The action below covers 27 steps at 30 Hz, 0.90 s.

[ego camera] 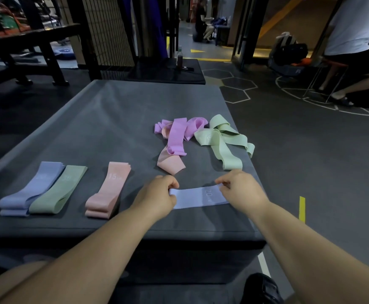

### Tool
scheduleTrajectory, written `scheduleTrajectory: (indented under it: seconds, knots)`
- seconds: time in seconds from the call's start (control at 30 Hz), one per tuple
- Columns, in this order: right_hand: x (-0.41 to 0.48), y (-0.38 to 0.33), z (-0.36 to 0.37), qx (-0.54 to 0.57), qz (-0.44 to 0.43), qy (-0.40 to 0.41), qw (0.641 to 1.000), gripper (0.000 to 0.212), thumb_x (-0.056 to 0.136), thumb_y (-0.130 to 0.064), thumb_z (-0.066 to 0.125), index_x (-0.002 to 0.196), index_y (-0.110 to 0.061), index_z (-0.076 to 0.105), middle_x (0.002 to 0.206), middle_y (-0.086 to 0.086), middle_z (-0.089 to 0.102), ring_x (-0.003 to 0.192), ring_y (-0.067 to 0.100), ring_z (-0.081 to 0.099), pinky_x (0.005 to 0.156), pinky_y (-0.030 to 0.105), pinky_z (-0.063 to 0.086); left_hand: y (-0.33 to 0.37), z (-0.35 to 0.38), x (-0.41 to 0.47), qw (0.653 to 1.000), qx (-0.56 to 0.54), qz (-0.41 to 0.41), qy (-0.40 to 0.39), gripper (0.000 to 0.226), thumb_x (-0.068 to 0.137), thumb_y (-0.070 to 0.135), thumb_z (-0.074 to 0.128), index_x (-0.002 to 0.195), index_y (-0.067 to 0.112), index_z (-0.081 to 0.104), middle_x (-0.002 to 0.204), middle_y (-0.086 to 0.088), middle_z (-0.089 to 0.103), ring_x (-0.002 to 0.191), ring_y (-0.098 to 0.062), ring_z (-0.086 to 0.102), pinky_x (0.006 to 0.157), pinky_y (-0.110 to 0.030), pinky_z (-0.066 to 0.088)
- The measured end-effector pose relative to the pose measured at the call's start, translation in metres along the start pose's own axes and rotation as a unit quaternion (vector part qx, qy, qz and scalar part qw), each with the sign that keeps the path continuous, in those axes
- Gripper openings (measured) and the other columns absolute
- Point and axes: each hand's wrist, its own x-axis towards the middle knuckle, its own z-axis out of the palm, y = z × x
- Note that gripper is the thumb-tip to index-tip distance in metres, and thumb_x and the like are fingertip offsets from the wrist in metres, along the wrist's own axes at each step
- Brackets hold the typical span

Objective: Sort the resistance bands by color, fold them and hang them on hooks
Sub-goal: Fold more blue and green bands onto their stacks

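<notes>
On mat point(113, 128): 3 folded stacks point(58, 189) at L, loose bands point(205, 138) behind flat band point(197, 197) at R front.

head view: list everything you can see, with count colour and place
padded platform: one, dark grey, centre
folded blue bands: stack of about two, platform's far left
folded green band: one, right against the blue stack
folded peach bands: stack of about two, left of centre
loose purple bands: tangle, count unclear, far right part
loose peach band: one, partly under the purple tangle
loose green bands: tangle, count unclear, by the right edge
bottle: one, dark, on the black mat behind
seated person: one, white top, far right
blue band: one, marked 20, flat near the front edge
left hand: pinches its left end
right hand: pinches its right end
</notes>
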Motion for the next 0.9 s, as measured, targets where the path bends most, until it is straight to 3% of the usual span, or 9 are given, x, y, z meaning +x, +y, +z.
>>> scheduleTrajectory:
  seconds: [0.13, 0.23, 0.4, 0.6, 0.8, 0.9]
  knots:
    - [-0.002, 0.006, 0.001, -0.004, -0.007, 0.002, 1.0, 0.03, 0.097, -0.018, 0.051, 0.12, -0.021, 0.069, 0.127, -0.001, 0.058, 0.112, 0.016, 0.058, 0.095, 0.029, 0.046, -0.004, 0.001, -0.001, 0.994, 0.05, 0.096, 0.031, 0.029, 0.087, 0.01, 0.056, 0.107, 0.027, 0.068, 0.111, 0.01, 0.058, 0.105, -0.016, 0.049, 0.09, -0.03, 0.044]
    - [-0.001, 0.009, 0.003, -0.026, -0.025, -0.008, 0.999, 0.032, 0.099, -0.022, 0.048, 0.127, -0.024, 0.065, 0.128, 0.0, 0.056, 0.117, 0.017, 0.054, 0.095, 0.03, 0.045, -0.007, 0.004, -0.001, 0.979, 0.057, 0.191, 0.043, 0.036, 0.081, 0.0, 0.057, 0.102, 0.024, 0.074, 0.101, 0.008, 0.066, 0.101, -0.018, 0.05, 0.088, -0.03, 0.043]
    - [-0.004, 0.016, 0.004, -0.078, -0.054, -0.013, 0.995, 0.033, 0.1, -0.034, 0.046, 0.125, -0.022, 0.064, 0.124, 0.0, 0.055, 0.121, 0.019, 0.048, 0.095, 0.032, 0.044, -0.012, 0.004, 0.0, 0.98, 0.069, 0.187, -0.013, 0.034, 0.091, 0.009, 0.051, 0.11, 0.029, 0.071, 0.113, 0.012, 0.064, 0.109, -0.012, 0.052, 0.09, -0.022, 0.04]
    - [-0.007, 0.02, 0.004, -0.086, -0.078, -0.013, 0.993, 0.036, 0.099, -0.04, 0.047, 0.129, -0.026, 0.061, 0.129, -0.004, 0.053, 0.122, 0.018, 0.044, 0.1, 0.03, 0.039, -0.007, 0.009, -0.002, 0.978, 0.084, 0.188, 0.032, 0.022, 0.098, 0.03, 0.049, 0.113, 0.027, 0.066, 0.113, 0.013, 0.061, 0.106, -0.014, 0.051, 0.083, -0.024, 0.038]
    - [-0.009, 0.022, 0.003, -0.088, -0.086, -0.01, 0.992, 0.039, 0.099, -0.042, 0.047, 0.135, -0.028, 0.056, 0.131, -0.007, 0.053, 0.123, 0.015, 0.043, 0.103, 0.028, 0.037, -0.011, 0.019, -0.001, 0.97, 0.108, 0.217, 0.033, 0.026, 0.097, 0.028, 0.051, 0.122, 0.027, 0.059, 0.119, 0.01, 0.053, 0.113, -0.015, 0.045, 0.091, -0.023, 0.029]
    - [-0.008, 0.021, 0.003, -0.096, -0.086, -0.019, 0.991, 0.04, 0.1, -0.042, 0.044, 0.136, -0.03, 0.054, 0.133, -0.008, 0.05, 0.126, 0.015, 0.04, 0.106, 0.03, 0.035, -0.01, 0.022, -0.003, 0.962, 0.106, 0.245, 0.058, 0.031, 0.085, 0.018, 0.058, 0.113, 0.027, 0.066, 0.114, 0.012, 0.06, 0.11, -0.01, 0.043, 0.092, -0.033, 0.043]
